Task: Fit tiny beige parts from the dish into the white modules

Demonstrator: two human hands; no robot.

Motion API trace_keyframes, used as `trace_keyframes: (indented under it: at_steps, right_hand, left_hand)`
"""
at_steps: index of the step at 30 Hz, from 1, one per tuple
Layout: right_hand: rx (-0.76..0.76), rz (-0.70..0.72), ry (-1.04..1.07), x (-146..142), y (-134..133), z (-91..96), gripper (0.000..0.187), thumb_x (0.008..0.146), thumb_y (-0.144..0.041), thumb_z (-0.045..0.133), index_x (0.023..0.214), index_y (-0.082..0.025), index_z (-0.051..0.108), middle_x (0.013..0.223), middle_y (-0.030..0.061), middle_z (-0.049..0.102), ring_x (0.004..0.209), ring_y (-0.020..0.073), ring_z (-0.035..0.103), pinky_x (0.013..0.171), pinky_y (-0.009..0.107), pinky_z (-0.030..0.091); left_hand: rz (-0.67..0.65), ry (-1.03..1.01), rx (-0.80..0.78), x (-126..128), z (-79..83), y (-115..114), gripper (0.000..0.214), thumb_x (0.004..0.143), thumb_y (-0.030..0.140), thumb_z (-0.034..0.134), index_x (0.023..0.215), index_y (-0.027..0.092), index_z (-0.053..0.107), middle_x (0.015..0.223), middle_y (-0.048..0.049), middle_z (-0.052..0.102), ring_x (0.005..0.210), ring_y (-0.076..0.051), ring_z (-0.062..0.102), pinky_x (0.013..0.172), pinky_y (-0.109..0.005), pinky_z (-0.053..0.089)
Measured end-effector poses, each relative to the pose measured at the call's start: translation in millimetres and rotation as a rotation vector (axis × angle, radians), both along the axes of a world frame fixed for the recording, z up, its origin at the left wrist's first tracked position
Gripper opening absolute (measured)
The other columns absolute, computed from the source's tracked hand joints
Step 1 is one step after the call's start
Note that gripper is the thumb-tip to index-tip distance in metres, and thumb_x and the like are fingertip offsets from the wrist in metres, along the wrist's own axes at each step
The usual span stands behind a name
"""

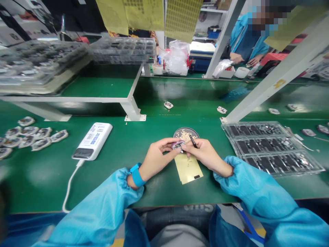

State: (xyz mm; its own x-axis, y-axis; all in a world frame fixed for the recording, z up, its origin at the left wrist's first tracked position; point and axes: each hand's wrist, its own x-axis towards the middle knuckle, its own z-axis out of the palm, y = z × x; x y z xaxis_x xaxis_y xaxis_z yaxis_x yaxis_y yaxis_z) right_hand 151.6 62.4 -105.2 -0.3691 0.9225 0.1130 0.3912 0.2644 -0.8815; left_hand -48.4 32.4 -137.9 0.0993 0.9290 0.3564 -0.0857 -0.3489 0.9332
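My left hand (156, 155) pinches a small purple-edged housing with electronic parts inside (177, 145). Closed around slim black tweezers (192, 140), my right hand (207, 154) has its fingertips at the right end of the housing. The tweezers point up and away from the housing. Just behind both hands is a round dark dish (197, 132) with many tiny pale pieces in it. A yellow sheet (189, 173) lies under and in front of the hands, with a few small bits on it.
A white power bank (94, 139) with a cable lies left, beside several pale housings (41, 139). Clear compartment trays (272, 147) with dark parts lie right. A raised shelf (102, 100) carries more trays. Loose housings (168, 105) lie beyond. A co-worker (246, 44) is across the bench.
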Motion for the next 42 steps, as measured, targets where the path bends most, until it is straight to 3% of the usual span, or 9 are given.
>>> trace_keyframes:
  at_steps: [7, 13, 18, 23, 27, 30, 34, 42]
  right_hand:
    - [0.125, -0.047, 0.021, -4.0, 0.8, -3.9, 0.034, 0.081, -0.049, 0.075, 0.076, -0.017, 0.065, 0.071, 0.0018, 0.066, 0.066, 0.0140, 0.058, 0.062, 0.026, 0.046]
    - [0.176, 0.019, 0.216, -8.1, 1.2, -13.4, 0.037, 0.076, -0.039, 0.082, 0.101, -0.021, 0.062, 0.096, 0.0040, 0.069, 0.090, 0.0183, 0.066, 0.085, 0.032, 0.054]
    - [0.224, 0.002, 0.206, -10.4, -3.6, -12.4, 0.025, 0.080, -0.035, 0.077, 0.096, -0.020, 0.066, 0.090, 0.0035, 0.067, 0.079, 0.0165, 0.061, 0.074, 0.031, 0.052]
    - [0.181, -0.060, 0.235, -14.6, -7.4, -12.0, 0.031, 0.077, -0.042, 0.081, 0.095, -0.021, 0.066, 0.064, -0.0033, 0.055, 0.052, 0.0113, 0.043, 0.051, 0.027, 0.040]
    - [0.244, -0.042, 0.201, -16.2, -6.3, -10.4, 0.034, 0.077, -0.045, 0.081, 0.098, -0.020, 0.072, 0.080, 0.0018, 0.067, 0.065, 0.0148, 0.057, 0.062, 0.029, 0.048]
    - [0.317, -0.011, 0.148, -16.7, -4.9, -8.1, 0.028, 0.078, -0.045, 0.080, 0.091, -0.020, 0.076, 0.082, 0.0030, 0.069, 0.074, 0.0170, 0.060, 0.068, 0.030, 0.048]
    - [0.376, -0.100, 0.120, -18.7, -4.8, -5.0, 0.026, 0.077, -0.044, 0.080, 0.083, -0.019, 0.076, 0.071, 0.0014, 0.064, 0.064, 0.0148, 0.052, 0.059, 0.029, 0.042]
    - [0.307, -0.099, 0.247, -25.3, -2.1, -7.2, 0.033, 0.076, -0.049, 0.079, 0.080, -0.019, 0.067, 0.080, 0.0044, 0.069, 0.072, 0.0176, 0.062, 0.067, 0.031, 0.050]
  left_hand:
    - [0.057, 0.115, 0.149, 2.1, -9.4, 0.0, 0.037, 0.084, 0.023, 0.073, 0.121, 0.021, 0.072, 0.125, -0.0088, 0.068, 0.110, -0.020, 0.068, 0.096, -0.031, 0.058]
    - [-0.056, -0.066, 0.003, 4.8, -9.0, -0.4, 0.041, 0.082, 0.024, 0.077, 0.122, 0.018, 0.072, 0.127, -0.0107, 0.070, 0.113, -0.023, 0.069, 0.102, -0.037, 0.057]
    - [-0.130, -0.182, -0.063, 6.9, -2.7, -1.2, 0.040, 0.078, 0.026, 0.080, 0.116, 0.015, 0.073, 0.127, -0.0125, 0.070, 0.116, -0.025, 0.068, 0.105, -0.039, 0.055]
    - [-0.056, -0.133, -0.095, 10.7, -5.6, 0.3, 0.038, 0.081, 0.034, 0.077, 0.115, 0.016, 0.070, 0.117, -0.0105, 0.074, 0.106, -0.023, 0.071, 0.095, -0.035, 0.058]
    - [0.015, 0.028, -0.025, 10.6, -10.5, 0.9, 0.024, 0.086, 0.037, 0.071, 0.097, 0.015, 0.071, 0.091, -0.0055, 0.075, 0.083, -0.018, 0.072, 0.078, -0.028, 0.058]
    - [0.038, 0.124, 0.052, 10.0, -11.4, 0.3, 0.021, 0.090, 0.035, 0.067, 0.100, 0.017, 0.071, 0.095, -0.0045, 0.074, 0.086, -0.017, 0.070, 0.079, -0.026, 0.055]
    - [0.068, 0.067, 0.063, 13.5, -12.7, 0.4, 0.024, 0.091, 0.035, 0.066, 0.107, 0.018, 0.070, 0.103, -0.0055, 0.074, 0.093, -0.017, 0.069, 0.086, -0.027, 0.054]
    - [0.202, -0.018, 0.099, 24.2, -15.3, -0.1, 0.021, 0.088, 0.034, 0.070, 0.099, 0.016, 0.071, 0.090, -0.0047, 0.073, 0.081, -0.016, 0.067, 0.077, -0.026, 0.053]
